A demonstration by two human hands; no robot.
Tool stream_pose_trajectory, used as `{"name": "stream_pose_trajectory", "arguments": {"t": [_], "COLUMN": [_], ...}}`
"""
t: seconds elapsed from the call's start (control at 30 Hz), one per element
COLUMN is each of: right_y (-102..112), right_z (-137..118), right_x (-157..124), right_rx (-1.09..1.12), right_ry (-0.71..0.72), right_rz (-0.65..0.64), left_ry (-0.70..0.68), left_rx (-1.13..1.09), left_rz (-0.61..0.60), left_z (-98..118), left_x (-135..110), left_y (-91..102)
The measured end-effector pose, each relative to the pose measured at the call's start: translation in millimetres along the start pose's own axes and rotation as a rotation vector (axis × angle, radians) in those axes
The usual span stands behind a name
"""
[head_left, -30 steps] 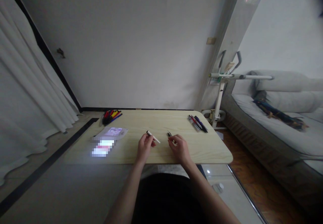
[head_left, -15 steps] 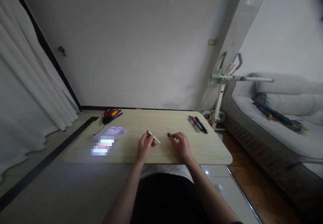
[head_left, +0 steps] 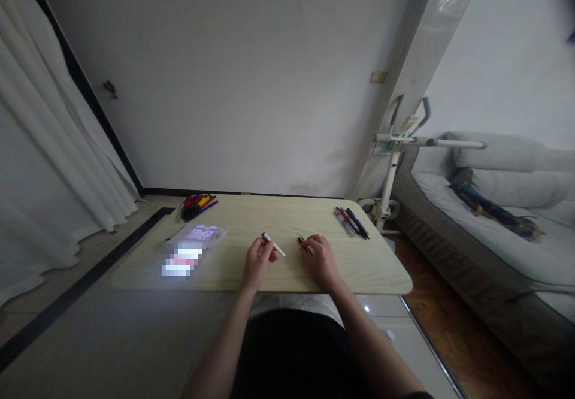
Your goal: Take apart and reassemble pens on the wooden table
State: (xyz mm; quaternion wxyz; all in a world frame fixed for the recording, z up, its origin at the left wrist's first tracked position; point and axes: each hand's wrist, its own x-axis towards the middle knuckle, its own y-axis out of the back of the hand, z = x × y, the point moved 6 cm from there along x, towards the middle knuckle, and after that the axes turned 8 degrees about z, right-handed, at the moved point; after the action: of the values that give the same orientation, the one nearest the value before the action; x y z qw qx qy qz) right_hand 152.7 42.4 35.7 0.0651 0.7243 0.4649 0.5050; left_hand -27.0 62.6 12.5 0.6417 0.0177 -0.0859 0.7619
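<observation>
My left hand (head_left: 259, 259) is closed in a pinch on a slim white pen (head_left: 277, 249) with a black end. The pen slants above the table, black end up and to the left. To its right, my right hand (head_left: 318, 259) is low at the tabletop, fingers curled round a short dark pen-like piece (head_left: 300, 240). Most of that piece is hidden by the fingers, so whether it is a whole pen or a cap cannot be told.
The pale wooden table (head_left: 260, 210) carries a bundle of coloured pens (head_left: 197, 206) at the back left and several pens (head_left: 353, 222) at the back right. A clear plastic bag (head_left: 204, 234) and a bright, pixelated patch lie at the left.
My right hand's fingers have closed in and moved slightly left around the dark piece. My left hand and the white pen are about where they were.
</observation>
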Motion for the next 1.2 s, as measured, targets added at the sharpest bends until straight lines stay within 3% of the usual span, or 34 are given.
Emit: {"name": "stream_pose_trajectory", "arguments": {"t": [1.2], "right_y": [-1.7], "right_z": [3.2], "right_x": [-1.7], "right_rx": [0.055], "right_ry": [-0.063], "right_rz": [-0.041], "left_ry": [0.011], "left_rx": [0.005], "left_rz": [0.01], "left_z": [3.8], "left_x": [-1.3], "left_y": [0.1]}}
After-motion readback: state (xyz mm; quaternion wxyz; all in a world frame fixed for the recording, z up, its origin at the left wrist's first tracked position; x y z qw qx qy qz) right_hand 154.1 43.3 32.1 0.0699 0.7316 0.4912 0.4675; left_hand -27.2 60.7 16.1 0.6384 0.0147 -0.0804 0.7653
